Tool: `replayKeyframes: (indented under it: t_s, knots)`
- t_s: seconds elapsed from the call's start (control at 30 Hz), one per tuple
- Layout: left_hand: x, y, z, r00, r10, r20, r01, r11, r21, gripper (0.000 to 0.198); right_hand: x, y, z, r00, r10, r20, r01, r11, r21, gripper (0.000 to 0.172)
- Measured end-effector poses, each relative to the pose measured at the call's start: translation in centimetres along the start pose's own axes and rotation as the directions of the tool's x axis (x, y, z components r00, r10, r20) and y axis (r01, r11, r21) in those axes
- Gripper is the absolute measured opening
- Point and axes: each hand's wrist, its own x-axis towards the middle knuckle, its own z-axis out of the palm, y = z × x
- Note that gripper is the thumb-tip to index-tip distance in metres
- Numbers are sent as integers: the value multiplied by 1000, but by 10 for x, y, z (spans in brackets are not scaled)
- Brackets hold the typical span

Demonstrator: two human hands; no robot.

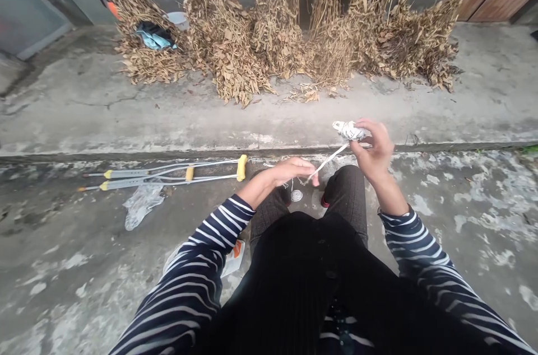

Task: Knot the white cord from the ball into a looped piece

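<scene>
My right hand [375, 148] grips a wound bundle of white cord [348, 131] between thumb and fingers, above the edge of the concrete step. From the bundle a white strand [332, 159] slants down to my left hand [295, 171], which is held over my knees. The strand passes at the fingers of my left hand, which look closed around it. Thinner loose cord hangs below that hand, and a small white coil [296, 196] lies between my feet.
Two crutches [168, 174] with yellow pads lie on the ground at the left, beside a clear plastic bag [143, 204]. Dried plant bundles [235, 36] lean along the wall on the raised step [168, 120]. Near my left sleeve is a white and orange packet [233, 258].
</scene>
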Motion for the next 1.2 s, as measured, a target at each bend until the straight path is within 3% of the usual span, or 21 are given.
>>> replayKeyframes:
  t_s: [0.17,0.33,0.47,0.57,0.67,1.03,1.2]
  knots:
    - [28,21,22,985,172,-34,-174,982,-68,56,8,-25,8,985,152,84,-169,950,263,34]
    - [45,39,40,935,315,-167,-324,945,-34,38,10,-34,13,977,188,102,-210,929,304,40]
    - [35,31,45,943,284,-171,-300,950,-79,40,13,-21,12,990,139,26,-141,946,291,43]
    - [22,24,43,961,239,-137,-253,962,-98,28,13,-10,12,993,117,10,-115,958,261,39]
    - [17,20,36,966,206,-159,-210,978,-10,17,14,-5,16,995,95,29,-99,973,209,35]
    - [59,26,1,888,194,-418,-58,947,315,17,25,-36,15,999,9,37,-17,974,225,29]
    - [57,37,11,944,87,-320,-57,993,103,15,40,-31,18,1000,16,-24,-10,977,213,31]
